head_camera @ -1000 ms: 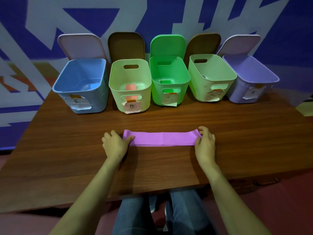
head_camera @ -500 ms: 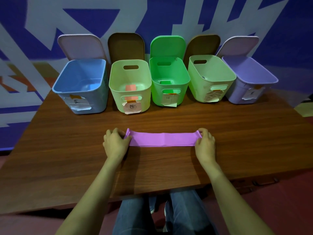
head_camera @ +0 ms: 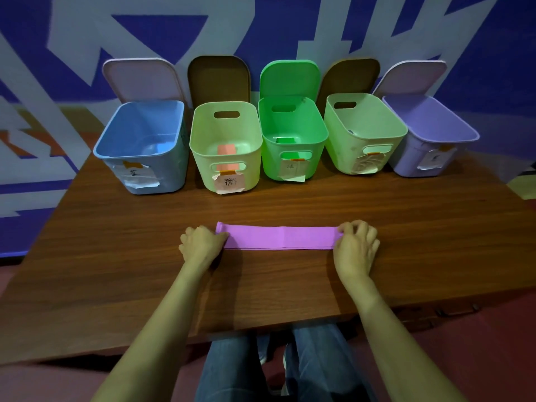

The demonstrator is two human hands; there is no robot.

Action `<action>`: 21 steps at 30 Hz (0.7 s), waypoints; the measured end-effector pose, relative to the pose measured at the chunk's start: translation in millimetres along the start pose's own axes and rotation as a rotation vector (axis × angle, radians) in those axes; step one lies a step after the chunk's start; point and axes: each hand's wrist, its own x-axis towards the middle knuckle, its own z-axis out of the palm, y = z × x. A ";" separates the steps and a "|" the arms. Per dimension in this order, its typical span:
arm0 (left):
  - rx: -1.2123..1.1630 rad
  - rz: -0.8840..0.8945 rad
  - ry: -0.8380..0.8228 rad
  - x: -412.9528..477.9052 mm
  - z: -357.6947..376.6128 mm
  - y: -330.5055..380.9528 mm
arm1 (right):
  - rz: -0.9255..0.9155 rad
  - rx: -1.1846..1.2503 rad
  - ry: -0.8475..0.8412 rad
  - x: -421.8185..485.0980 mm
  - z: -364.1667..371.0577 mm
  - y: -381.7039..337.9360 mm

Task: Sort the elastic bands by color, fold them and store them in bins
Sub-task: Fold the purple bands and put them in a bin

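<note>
A purple elastic band [head_camera: 280, 237] lies flat as a long strip across the middle of the wooden table [head_camera: 290, 207], with a faint crease at its centre. My left hand [head_camera: 201, 244] pinches its left end with thumb and curled fingers. At the other end, my right hand [head_camera: 357, 246] grips the band with bent fingers. Along the back stand five open bins: blue [head_camera: 142, 146], pale green [head_camera: 224, 146] with an orange band [head_camera: 226, 149] inside, bright green [head_camera: 291, 137] holding a green band [head_camera: 285, 140], another pale green [head_camera: 364, 132], and lilac [head_camera: 432, 134].
Each bin has its lid [head_camera: 143, 79] leaning upright behind it against a blue and white wall, and a paper label [head_camera: 229, 182] taped on its front. The table's near edge runs just above my knees [head_camera: 278, 369]. Bare tabletop lies left and right of my hands.
The band's ends were drawn slightly tighter and straighter between my hands. My right hand's fingers curled more over the right end. The band stayed on the table.
</note>
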 end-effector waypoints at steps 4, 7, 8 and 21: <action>-0.070 0.055 -0.025 -0.8 -1.8 4.8 | -0.025 -0.060 0.027 -4.3 0.6 -2.2; -0.126 0.123 0.003 -10.7 2.2 12.9 | -0.298 0.034 0.064 -9.8 -2.9 -19.7; -0.137 0.127 -0.002 -12.6 2.1 15.1 | -0.422 0.081 0.034 -12.9 -3.5 -29.2; -0.610 0.065 0.155 -19.3 -66.7 -26.0 | -0.832 0.218 -0.436 -41.4 15.7 -110.0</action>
